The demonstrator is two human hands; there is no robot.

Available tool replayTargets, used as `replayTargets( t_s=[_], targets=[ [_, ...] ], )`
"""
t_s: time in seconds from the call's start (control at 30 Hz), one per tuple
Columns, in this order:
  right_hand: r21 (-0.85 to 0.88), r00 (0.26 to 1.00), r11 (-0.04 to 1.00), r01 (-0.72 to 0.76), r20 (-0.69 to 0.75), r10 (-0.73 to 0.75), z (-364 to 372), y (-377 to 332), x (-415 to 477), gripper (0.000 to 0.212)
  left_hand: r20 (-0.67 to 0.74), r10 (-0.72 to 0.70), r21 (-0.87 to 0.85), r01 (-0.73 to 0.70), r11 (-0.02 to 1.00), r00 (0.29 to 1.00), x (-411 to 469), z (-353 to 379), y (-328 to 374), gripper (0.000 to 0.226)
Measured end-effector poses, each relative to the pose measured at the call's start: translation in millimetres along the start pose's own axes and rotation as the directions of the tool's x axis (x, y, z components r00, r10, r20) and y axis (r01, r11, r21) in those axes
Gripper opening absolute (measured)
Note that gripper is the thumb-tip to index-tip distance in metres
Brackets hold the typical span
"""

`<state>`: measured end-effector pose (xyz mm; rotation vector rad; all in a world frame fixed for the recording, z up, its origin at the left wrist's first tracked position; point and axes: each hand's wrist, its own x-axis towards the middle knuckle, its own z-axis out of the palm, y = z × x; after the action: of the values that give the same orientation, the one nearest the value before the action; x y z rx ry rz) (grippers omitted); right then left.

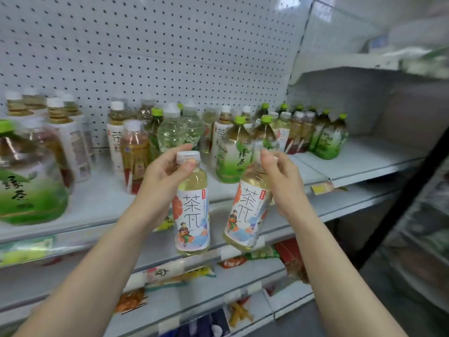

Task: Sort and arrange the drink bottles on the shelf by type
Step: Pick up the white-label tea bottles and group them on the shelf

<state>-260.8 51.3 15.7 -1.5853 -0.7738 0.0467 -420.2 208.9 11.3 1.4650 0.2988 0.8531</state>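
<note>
My left hand (167,166) grips the white cap of a pale tea bottle (192,215) with a white illustrated label. My right hand (279,176) holds the neck of a second bottle of the same kind (247,215), tilted to the left; its cap is hidden by my fingers. Both bottles hang in front of the shelf edge. Behind them on the white shelf (102,203) stand mixed drinks: green-capped green tea bottles (233,154), white-capped tea bottles (116,142), a reddish tea bottle (134,154) and clear pale bottles (172,132).
A large green tea bottle (29,181) stands close at the far left. More green and red bottles (328,137) line the back right. The shelf's right part (369,156) is bare. Lower shelves hold snack packets (175,273). A dark upright post (408,190) crosses at right.
</note>
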Motion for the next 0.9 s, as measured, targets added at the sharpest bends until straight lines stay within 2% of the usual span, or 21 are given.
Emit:
replayTargets(
  t_s=[0.27,0.57,0.77,0.9],
  targets=[
    [-0.003,0.999,1.0,0.009,-0.053,-0.009,-118,45,57,0.024,0.044,0.011,-0.041,-0.009,0.999,0.999,47,131,-37,0.037],
    [-0.027,0.995,0.997,0.073,-0.065,-0.074,-168,83,156,0.027,0.081,0.132,-0.022,-0.131,0.991,0.988,125,206,-58,0.046],
    [-0.024,0.994,0.994,0.108,0.011,-0.108,-181,105,234,0.02,0.056,0.177,0.007,-0.177,0.984,0.983,170,236,-67,0.048],
    [0.005,0.983,0.993,0.114,0.144,-0.113,-179,127,278,0.017,0.002,0.162,0.03,-0.162,0.986,0.987,182,250,-76,0.047]
  ],
)
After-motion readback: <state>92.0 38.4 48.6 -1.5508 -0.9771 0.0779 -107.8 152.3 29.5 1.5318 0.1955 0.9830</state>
